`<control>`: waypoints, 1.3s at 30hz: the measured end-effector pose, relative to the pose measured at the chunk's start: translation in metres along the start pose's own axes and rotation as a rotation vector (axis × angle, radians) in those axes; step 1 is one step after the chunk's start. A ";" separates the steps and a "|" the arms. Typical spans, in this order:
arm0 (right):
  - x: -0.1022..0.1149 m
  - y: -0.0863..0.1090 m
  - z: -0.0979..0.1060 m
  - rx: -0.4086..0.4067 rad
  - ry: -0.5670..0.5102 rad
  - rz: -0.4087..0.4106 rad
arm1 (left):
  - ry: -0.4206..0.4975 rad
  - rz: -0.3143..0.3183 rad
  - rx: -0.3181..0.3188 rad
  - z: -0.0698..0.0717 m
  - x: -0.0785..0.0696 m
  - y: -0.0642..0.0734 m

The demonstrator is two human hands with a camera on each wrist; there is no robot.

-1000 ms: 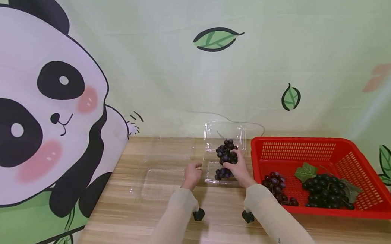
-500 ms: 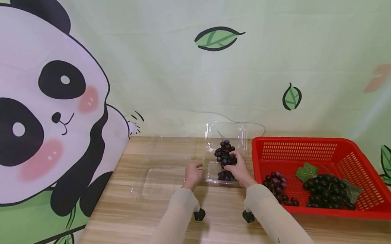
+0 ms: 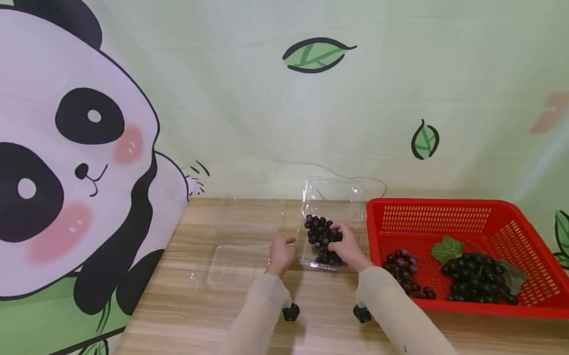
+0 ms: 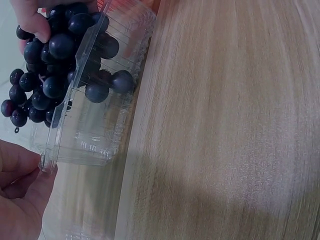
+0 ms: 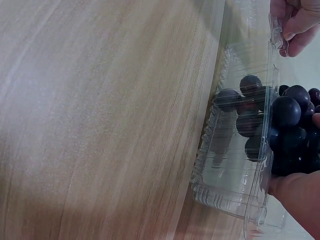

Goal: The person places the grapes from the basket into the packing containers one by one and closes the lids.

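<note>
A bunch of dark purple grapes (image 3: 317, 234) is held by my right hand (image 3: 350, 249) over a clear plastic clamshell box (image 3: 310, 264). Its lower grapes (image 4: 97, 91) hang inside the box, while the upper part stays above the rim. At the box's left corner, my left hand (image 4: 22, 187) pinches the rim between thumb and fingers. The box's lid (image 3: 333, 194) stands raised at the back. Part of the right thumb (image 5: 295, 192) shows against the grapes in the right wrist view; the other fingers are mostly hidden.
Right of the box stands a red plastic basket (image 3: 469, 307) holding dark grapes (image 3: 474, 278), reddish-purple grapes (image 3: 400, 265) and a green leaf (image 3: 446, 250). Another clear box (image 3: 237, 267) lies open on the wooden table (image 3: 319, 331) at left. A printed cloth (image 3: 249, 115) hangs behind.
The grape bunch has come down and tilted left, its upper end now lower in front of the raised lid. My right hand has dropped slightly with it; my left hand stays at the rim.
</note>
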State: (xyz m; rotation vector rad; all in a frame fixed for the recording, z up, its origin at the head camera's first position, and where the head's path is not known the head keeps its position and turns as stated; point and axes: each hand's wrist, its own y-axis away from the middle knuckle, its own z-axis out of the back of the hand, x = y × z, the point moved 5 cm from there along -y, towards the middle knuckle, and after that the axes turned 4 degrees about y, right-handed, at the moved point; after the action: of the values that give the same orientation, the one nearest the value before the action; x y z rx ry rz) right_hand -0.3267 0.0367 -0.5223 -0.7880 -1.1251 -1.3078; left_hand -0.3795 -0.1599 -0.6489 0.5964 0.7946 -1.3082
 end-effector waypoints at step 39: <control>-0.003 0.004 0.003 0.063 0.145 -0.039 | -0.095 -0.012 -0.059 0.018 -0.025 0.020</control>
State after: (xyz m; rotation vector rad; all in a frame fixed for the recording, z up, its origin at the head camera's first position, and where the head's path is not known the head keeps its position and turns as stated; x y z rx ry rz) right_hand -0.3231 0.0409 -0.5234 -0.6175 -1.0644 -1.3339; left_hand -0.3584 -0.1553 -0.6189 0.4792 0.7567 -1.3099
